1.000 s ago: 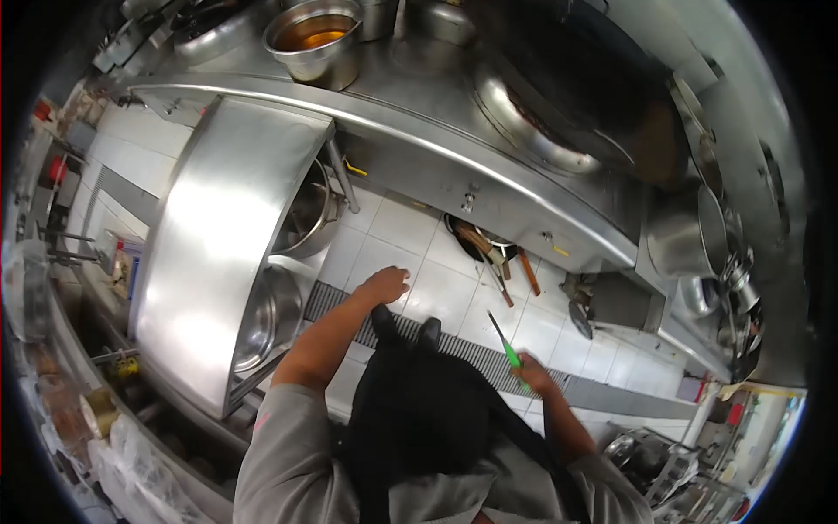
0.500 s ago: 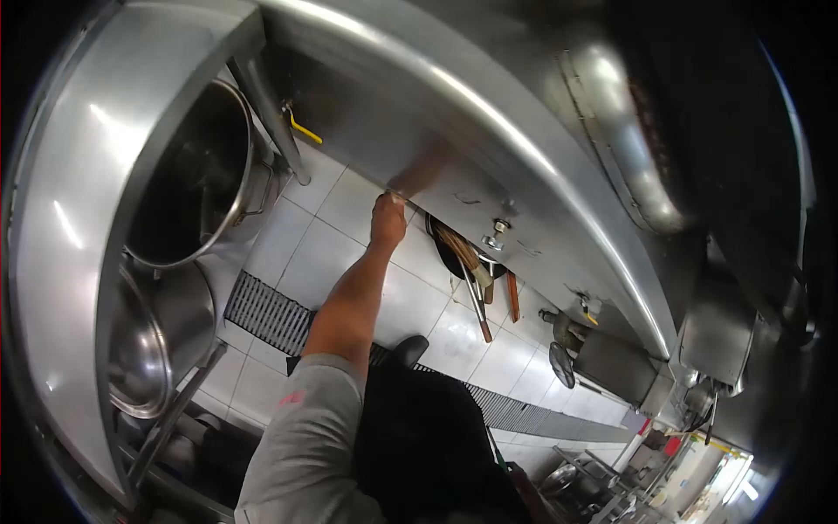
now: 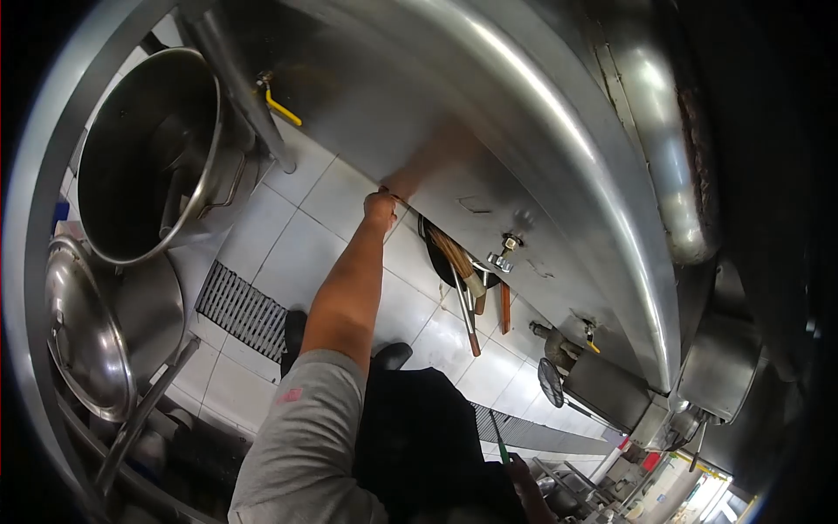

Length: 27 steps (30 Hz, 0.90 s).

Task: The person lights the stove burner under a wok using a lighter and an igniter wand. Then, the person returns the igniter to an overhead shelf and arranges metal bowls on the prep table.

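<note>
My left hand (image 3: 380,207) reaches forward to the lower edge of the steel counter front (image 3: 419,113). Its fingers are curled at that edge, and anything between them is hidden. Low at the right of the black apron, my right hand (image 3: 518,472) is wrapped round the green handle of a knife (image 3: 497,437), whose thin blade points up and away. To the right of my left hand, a dark pan (image 3: 441,258) with a brush (image 3: 456,260) and wooden-handled tools lies on the floor, partly under the counter.
A large open pot (image 3: 148,157) and a lidded pot (image 3: 92,332) stand at the left beside a table leg. A yellow valve handle (image 3: 283,108) sticks out of the counter front. A floor drain grate (image 3: 240,310) crosses the white tiles. A strainer (image 3: 551,382) is at the right.
My left hand has moved forward from above the floor to the counter's lower edge. The view has come down closer to the counter. The knife stays in my right hand, now lower in view.
</note>
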{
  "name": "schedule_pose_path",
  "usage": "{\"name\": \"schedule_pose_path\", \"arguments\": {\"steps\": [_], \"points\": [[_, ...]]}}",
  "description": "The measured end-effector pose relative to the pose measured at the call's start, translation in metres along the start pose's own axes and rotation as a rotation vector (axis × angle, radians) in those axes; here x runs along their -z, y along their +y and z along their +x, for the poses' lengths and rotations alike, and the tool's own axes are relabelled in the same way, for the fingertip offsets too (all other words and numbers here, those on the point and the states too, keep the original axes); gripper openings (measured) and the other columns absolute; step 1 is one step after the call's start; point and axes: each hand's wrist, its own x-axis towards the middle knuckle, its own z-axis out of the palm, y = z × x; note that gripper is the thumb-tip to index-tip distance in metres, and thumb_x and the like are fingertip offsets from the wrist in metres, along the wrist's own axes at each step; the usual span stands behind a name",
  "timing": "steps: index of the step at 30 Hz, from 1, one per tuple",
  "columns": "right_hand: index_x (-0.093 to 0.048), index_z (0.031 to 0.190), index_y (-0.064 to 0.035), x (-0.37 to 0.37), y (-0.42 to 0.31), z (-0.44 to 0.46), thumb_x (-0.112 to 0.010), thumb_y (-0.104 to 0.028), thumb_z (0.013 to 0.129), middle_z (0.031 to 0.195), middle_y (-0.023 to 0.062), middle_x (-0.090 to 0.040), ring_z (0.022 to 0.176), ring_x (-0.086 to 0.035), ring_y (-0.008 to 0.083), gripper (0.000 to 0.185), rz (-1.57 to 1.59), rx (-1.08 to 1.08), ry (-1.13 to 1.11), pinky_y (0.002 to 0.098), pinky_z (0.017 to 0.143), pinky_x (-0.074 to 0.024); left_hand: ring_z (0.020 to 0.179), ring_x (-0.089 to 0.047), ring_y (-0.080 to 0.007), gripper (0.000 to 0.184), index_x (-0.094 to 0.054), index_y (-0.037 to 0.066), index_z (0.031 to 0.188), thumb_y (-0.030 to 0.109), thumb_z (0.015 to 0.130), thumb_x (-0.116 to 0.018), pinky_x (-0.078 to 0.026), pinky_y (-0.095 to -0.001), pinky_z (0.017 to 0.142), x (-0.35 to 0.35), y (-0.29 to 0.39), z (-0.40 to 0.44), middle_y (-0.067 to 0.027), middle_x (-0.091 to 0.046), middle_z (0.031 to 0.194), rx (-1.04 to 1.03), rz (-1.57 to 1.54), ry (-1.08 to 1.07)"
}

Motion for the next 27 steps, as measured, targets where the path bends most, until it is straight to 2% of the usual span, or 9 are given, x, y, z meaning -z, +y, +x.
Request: {"name": "schedule_pose_path", "arguments": {"steps": [2,8,12,14,16,18,20,23,27], "points": [[-0.05,0.127,-0.0025,-0.002,0.014,0.018,-0.071,-0.008,0.081,0.069,0.0057,-0.054,0.047,-0.052,0.0132,0.051,0.041,0.053,0.024,0.0311,0.039,-0.0434,0.056,-0.052,-0.0129,0.014,-0.06,0.013,0.081,0.019,0.093,-0.056,-0.042,-0.0287,0.05,-0.018,0.046,-0.063,-0.0028,-0.059,0.074,0.347,-0.247,-0.08],[-0.05,0.124,-0.0037,-0.012,0.007,0.02,-0.073,-0.01,0.084,0.066,0.0059,-0.057,0.046,-0.052,0.0129,0.047,0.097,0.041,0.021,0.0308,0.039,-0.0422,0.052,-0.044,-0.0111,0.017,-0.056,0.012,0.084,0.023,0.097,-0.052,-0.039,-0.0275,0.049,-0.038,0.056,-0.091,-0.0012,-0.05,0.067,0.529,-0.414,-0.032],[-0.048,0.126,-0.0053,-0.01,-0.002,0.015,-0.069,-0.011,0.087,0.073,0.0081,-0.062,0.049,-0.055,0.0145,0.045,0.058,0.038,0.077,0.0316,0.041,-0.0449,0.059,-0.049,-0.0108,0.016,-0.055,0.009,0.085,0.018,0.098,-0.051,-0.044,-0.0278,0.054,-0.047,0.037,-0.155,-0.001,-0.053,0.074,-0.01,-0.25,0.181],[-0.039,0.134,-0.0091,0.004,0.004,0.012,-0.063,-0.016,0.091,0.089,0.0107,-0.065,0.058,-0.058,0.0167,0.05,0.298,0.097,-0.041,0.0345,0.044,-0.0493,0.064,-0.052,-0.01,0.015,-0.056,0.006,0.09,0.014,0.098,-0.046,-0.045,-0.0251,0.059,-0.062,0.047,-0.228,-0.0023,-0.056,0.076,-0.364,-0.258,0.034],[-0.037,0.134,-0.0092,0.013,-0.023,-0.008,-0.063,-0.017,0.091,0.088,0.0103,-0.064,0.057,-0.057,0.0161,0.051,0.191,0.06,-0.01,0.0344,0.045,-0.0495,0.072,-0.055,-0.0112,0.011,-0.056,0.003,0.103,0.01,0.097,-0.049,-0.049,-0.0264,0.067,-0.078,0.071,-0.296,-0.004,-0.059,0.084,-0.404,-0.119,-0.102],[-0.043,0.126,-0.0081,0.022,-0.031,-0.02,-0.065,-0.013,0.088,0.088,0.0107,-0.059,0.062,-0.058,0.0188,0.044,0.249,0.143,-0.057,0.0362,0.049,-0.0507,0.075,-0.053,-0.0131,0.04,-0.048,0.0,0.117,0.022,0.089,-0.066,-0.047,-0.0268,0.072,-0.099,0.139,-0.386,-0.0054,-0.056,0.085,-0.569,0.242,-0.062],[-0.044,0.127,-0.0051,0.028,-0.047,-0.039,-0.066,-0.018,0.09,0.082,0.0074,-0.06,0.058,-0.057,0.0154,0.045,0.328,0.261,-0.129,0.0319,0.048,-0.0486,0.08,-0.06,-0.0246,0.058,-0.047,-0.006,0.117,0.034,0.084,-0.073,-0.05,-0.0337,0.076,-0.116,0.171,-0.422,-0.0149,-0.061,0.09,-0.757,0.571,0.032],[-0.048,0.126,-0.0059,0.028,-0.044,-0.055,-0.068,-0.017,0.09,0.084,0.0066,-0.059,0.06,-0.056,0.0139,0.043,0.397,0.562,-0.237,0.03,0.052,-0.0491,0.097,-0.062,-0.0456,0.067,-0.043,-0.013,0.116,0.036,0.081,-0.074,-0.051,-0.0481,0.086,-0.14,0.208,-0.44,-0.0314,-0.06,0.107,-0.594,0.843,0.012],[-0.052,0.12,-0.0056,0.009,-0.058,-0.1,-0.065,-0.017,0.09,0.085,0.0057,-0.055,0.065,-0.057,0.0138,0.035,0.59,0.489,-0.249,0.0293,0.054,-0.0498,0.094,-0.067,-0.0456,0.056,-0.049,-0.008,0.11,0.037,0.084,-0.069,-0.054,-0.0484,0.086,-0.16,0.209,-0.416,-0.0316,-0.067,0.099,-0.442,1.047,0.099]]}}
